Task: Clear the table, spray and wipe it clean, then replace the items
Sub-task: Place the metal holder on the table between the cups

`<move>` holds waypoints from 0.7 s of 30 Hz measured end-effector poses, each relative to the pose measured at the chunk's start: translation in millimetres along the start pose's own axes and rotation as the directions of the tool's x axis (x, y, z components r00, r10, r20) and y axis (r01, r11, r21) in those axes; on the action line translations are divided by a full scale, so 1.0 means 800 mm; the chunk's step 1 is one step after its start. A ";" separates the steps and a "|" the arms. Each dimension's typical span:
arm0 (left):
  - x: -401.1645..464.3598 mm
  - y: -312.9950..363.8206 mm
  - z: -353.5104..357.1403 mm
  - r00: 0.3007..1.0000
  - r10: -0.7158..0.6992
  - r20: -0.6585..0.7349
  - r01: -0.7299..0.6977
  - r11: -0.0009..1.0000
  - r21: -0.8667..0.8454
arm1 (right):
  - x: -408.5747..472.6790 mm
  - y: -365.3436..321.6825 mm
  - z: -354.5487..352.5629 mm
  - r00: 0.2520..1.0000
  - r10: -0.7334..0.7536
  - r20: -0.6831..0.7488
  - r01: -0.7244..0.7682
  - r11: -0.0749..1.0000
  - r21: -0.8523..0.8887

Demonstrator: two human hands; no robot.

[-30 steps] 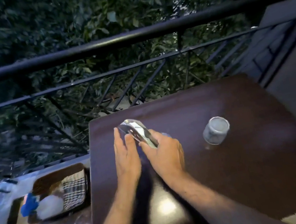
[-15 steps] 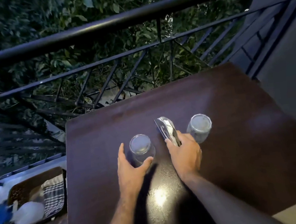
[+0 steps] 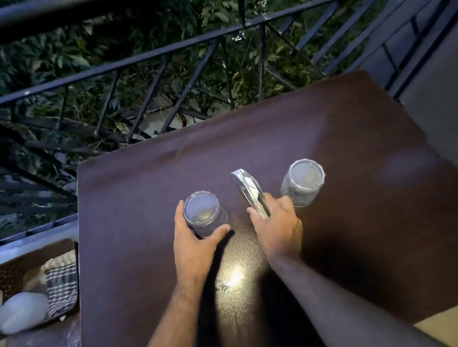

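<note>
Two clear glasses stand on the dark brown table (image 3: 372,212). My left hand (image 3: 192,245) cups the left glass (image 3: 204,213), thumb on one side and fingers on the other. My right hand (image 3: 278,226) grips a shiny silver object (image 3: 249,191) that stands on edge between the glasses. The right glass (image 3: 303,182) stands just beyond my right fingers, untouched. A bright light spot reflects off the tabletop between my forearms.
A brown basket (image 3: 8,275) left of the table holds a checked cloth (image 3: 62,285) and a white spray bottle (image 3: 19,311) with a blue head. A black metal railing (image 3: 148,58) runs behind the table. A grey wall (image 3: 451,100) stands at the right.
The left glass, hidden behind my hands a second ago, now stands on the table with my left hand around it. My right hand has carried the silver object rightward, between the glasses.
</note>
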State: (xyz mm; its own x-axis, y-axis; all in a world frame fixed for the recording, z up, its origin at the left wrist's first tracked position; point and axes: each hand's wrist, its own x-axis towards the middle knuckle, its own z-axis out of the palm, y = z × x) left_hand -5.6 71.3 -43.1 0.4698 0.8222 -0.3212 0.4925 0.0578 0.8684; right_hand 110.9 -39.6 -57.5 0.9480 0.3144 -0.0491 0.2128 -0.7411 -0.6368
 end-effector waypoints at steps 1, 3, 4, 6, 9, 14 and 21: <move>-0.001 0.001 0.002 1.000 -0.001 -0.023 0.001 1.000 0.001 | -0.001 0.002 0.001 1.000 -0.015 0.010 0.015 1.000 0.004; -0.002 0.006 0.006 0.998 -0.012 -0.068 0.012 1.000 0.008 | -0.001 0.004 0.002 0.999 -0.038 0.020 0.038 0.999 0.010; -0.002 0.008 0.007 0.996 -0.015 -0.088 0.017 1.000 0.016 | -0.001 0.005 0.003 0.999 -0.041 0.026 0.041 0.999 0.011; -0.001 0.012 0.009 0.994 -0.013 -0.104 0.017 0.999 0.035 | 0.000 0.006 0.003 0.999 -0.034 0.039 0.033 0.999 0.016; -0.001 0.015 0.013 0.993 -0.017 -0.114 0.023 0.998 0.053 | -0.005 0.013 -0.004 0.994 -0.100 -0.042 0.104 0.988 0.113; -0.001 0.017 0.018 0.992 -0.012 -0.123 0.019 0.998 0.053 | -0.002 0.055 -0.041 0.906 -0.108 -0.409 0.247 0.921 0.302; 0.003 0.021 0.028 0.993 -0.005 -0.117 0.014 0.997 0.074 | 0.062 0.096 -0.069 0.987 0.010 -0.159 0.053 0.921 0.386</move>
State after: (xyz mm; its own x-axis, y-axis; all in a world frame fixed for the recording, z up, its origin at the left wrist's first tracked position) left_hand 20.3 62.0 -37.6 0.3781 0.8826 -0.2793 0.5519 0.0273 0.8335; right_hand 187.2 -114.1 -66.2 0.9757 0.2083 0.0675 0.1546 -0.4372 -0.8860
